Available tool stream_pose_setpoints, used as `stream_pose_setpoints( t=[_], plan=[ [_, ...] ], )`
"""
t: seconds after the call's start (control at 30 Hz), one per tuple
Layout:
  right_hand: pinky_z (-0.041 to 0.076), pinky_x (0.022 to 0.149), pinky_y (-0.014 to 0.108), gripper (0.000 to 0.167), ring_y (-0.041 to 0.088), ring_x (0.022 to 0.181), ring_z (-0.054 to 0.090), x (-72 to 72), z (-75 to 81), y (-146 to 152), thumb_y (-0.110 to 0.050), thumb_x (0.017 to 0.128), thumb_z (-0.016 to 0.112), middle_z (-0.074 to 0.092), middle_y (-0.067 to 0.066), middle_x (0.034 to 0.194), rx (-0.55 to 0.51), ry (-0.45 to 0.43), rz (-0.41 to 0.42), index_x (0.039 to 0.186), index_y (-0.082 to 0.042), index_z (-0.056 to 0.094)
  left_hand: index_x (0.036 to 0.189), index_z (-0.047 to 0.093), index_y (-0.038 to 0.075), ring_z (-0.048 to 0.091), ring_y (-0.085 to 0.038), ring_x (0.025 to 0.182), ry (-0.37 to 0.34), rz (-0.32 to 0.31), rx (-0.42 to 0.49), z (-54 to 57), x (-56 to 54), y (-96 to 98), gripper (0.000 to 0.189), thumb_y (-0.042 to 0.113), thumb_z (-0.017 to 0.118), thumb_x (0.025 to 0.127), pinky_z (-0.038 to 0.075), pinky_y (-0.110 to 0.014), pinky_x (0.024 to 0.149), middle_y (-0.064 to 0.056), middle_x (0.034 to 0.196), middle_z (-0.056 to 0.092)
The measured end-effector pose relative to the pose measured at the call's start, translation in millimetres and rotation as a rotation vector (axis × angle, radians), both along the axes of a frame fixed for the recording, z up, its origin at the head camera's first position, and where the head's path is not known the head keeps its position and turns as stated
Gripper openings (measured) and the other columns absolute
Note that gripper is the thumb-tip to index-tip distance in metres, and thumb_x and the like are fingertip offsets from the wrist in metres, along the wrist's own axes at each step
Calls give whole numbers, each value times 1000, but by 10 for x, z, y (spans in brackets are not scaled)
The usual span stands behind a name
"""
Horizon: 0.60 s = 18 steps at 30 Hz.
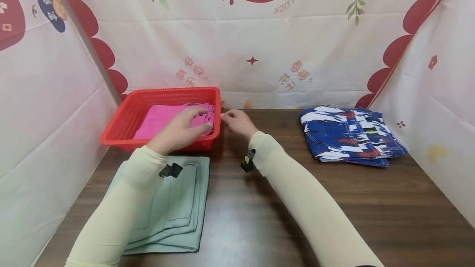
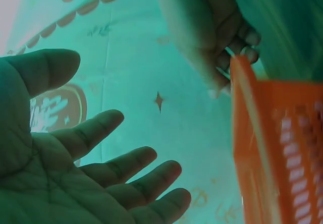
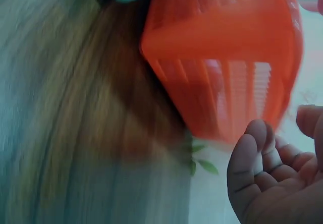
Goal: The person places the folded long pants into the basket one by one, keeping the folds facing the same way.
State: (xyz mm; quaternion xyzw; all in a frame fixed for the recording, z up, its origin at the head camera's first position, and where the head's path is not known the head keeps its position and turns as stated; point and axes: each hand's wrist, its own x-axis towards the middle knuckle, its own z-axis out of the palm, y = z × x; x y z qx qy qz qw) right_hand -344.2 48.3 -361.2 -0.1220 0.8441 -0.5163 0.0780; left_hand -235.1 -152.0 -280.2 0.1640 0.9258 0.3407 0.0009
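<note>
A red plastic basket (image 1: pixel 130 140) stands at the back left of the table, with a folded pink garment (image 1: pixel 157 114) inside it. Over the basket's right part hovers my left hand (image 1: pixel 182 129), thumb and fingers spread with nothing held; the left wrist view shows its bare palm. My right hand (image 1: pixel 240 122) is just outside the basket's right wall, fingertips close to the rim. In the right wrist view its fingers (image 3: pixel 242 163) are loosely bent, the thumb stands apart, and nothing lies between them.
Folded pale green trousers (image 1: pixel 174 201) lie in front of the basket, partly under my left forearm. A folded blue, white and red patterned garment (image 1: pixel 345 135) lies at the back right of the wooden table (image 1: pixel 252 221). Printed cloth walls (image 1: pixel 259 36) enclose the back and sides.
</note>
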Motion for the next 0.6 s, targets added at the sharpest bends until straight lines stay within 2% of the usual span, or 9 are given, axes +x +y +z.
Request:
stream_pose_setpoints(
  t=[0.13,0.27,0.4,0.6],
  plan=[
    [53,81,46,35,40,94,64,-73,33,397,-31,103,53,64,18,105,60,99,-21,119,-1,63,144,50,16,39,-26,136,35,-42,30,-76,0,193,57,38,66,94,43,-54,103,-6,150,42],
    [51,84,44,33,37,95,64,-87,77,880,-25,103,52,65,20,110,219,211,-30,123,0,62,141,52,16,38,-26,137,29,-64,31,-167,46,335,53,37,66,94,41,-52,105,-6,151,42],
    [46,92,50,34,34,104,59,-66,61,1415,-25,103,53,63,22,116,380,283,-69,124,1,60,139,54,16,39,-26,137,1,-89,13,-220,120,448,51,35,67,94,40,-50,107,-7,151,41],
    [40,98,58,38,45,114,53,-18,111,2150,-20,101,53,58,31,122,554,330,-126,124,9,57,138,55,16,41,-26,135,-30,-102,35,-290,158,510,50,33,69,94,39,-48,108,-7,149,44]
  ],
)
